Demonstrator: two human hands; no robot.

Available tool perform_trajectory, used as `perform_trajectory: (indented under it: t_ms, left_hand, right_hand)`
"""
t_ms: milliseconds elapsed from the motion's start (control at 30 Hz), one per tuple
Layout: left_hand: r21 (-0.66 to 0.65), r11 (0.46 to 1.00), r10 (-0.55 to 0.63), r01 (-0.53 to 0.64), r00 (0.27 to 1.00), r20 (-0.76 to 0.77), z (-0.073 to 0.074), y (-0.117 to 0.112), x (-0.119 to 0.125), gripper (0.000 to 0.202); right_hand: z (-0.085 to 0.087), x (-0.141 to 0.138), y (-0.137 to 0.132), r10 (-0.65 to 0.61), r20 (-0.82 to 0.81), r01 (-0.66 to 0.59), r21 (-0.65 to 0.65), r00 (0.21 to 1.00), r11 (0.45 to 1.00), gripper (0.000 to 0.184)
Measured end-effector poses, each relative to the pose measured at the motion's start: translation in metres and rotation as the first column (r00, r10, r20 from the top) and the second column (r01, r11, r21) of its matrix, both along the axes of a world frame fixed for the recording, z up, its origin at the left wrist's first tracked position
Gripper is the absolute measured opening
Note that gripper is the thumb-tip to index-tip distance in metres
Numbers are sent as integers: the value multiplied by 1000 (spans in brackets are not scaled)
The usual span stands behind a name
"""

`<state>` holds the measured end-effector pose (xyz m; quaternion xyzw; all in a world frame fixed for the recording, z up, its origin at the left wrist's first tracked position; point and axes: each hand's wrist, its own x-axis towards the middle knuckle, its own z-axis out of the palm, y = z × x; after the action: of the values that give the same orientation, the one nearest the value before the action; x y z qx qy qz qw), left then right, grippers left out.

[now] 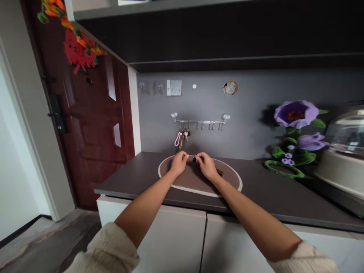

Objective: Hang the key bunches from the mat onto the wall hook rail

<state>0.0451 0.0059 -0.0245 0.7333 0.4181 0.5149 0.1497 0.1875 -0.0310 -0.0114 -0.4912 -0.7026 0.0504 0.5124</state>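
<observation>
Far to the left we see a dark red wooden door (96, 125) with a black lock handle (57, 113) and a red paper ornament (78, 53) hanging near its top. Past it, on the grey wall, a steel hook rail (200, 121) holds a bunch of keys (185, 135) and a pink loop strap (176, 139), just above our hands. Below lies a dark countertop (256, 185) with a brown oval mat (196, 185), white at the rim, and both hands hover over the mat, close together. Our left hand (179, 163) is curled, its fingertips (186, 155) pinched on the left end of a thin metal piece (193, 156), which carries a small dark bead or knob; the piece is too small for us to name exactly. Our right hand (206, 166) is also curled, with its fingers (199, 157) pinching the same piece from the other side, so the two hands hold it level between them, above the mat. Just beyond the right hand, a small dark brown object (218, 171) lies on the mat, not touching it as far as we can tell. Further right stand purple artificial flowers (296, 113) and a large steamer with a glass dome lid (341, 159).
</observation>
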Motion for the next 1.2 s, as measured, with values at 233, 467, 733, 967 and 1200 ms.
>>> perform_trajectory:
  t_ms: [233,467,733,967,1200]
  left_hand:
    - [41,992,121,-117,987,-108,-1,-2,1,14]
    - [-5,996,86,-88,987,-134,-4,0,5,14]
    - [-29,999,16,-19,995,-102,-9,10,6,13]
    - [-46,999,2,-7,995,-97,-9,12,7,13]
    - [-31,999,-10,7,996,-87,-11,13,7,13]
  right_hand:
    - [18,5,15,37,-149,-39,-9,988,999,15]
    - [62,2,50,150,-545,-233,-87,825,969,5]
    - [97,-5,84,-6,-694,-113,-125,720,986,11]
    - [103,-8,106,-110,-722,-10,-160,684,987,14]
    - [100,-7,113,-213,-679,87,-216,703,973,15]
